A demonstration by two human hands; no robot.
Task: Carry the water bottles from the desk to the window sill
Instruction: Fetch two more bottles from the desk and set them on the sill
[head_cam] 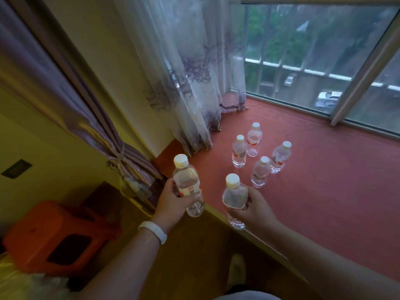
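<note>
Head view, steeply downward over window sill [324,169]

Hidden and cut off at the sill

Labels on the 4 standing bottles [255,152] are too small to read; left hand [173,200] fingers hide behind its bottle [188,187].

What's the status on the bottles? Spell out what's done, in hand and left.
Done: four bottles already stand upright on the red window sill. In hand: the left hand grips one bottle and the right hand another, both at the sill's near edge, not yet set down. Left: placing these two. The desk is out of view, so any remaining bottles there cannot be told.
</note>
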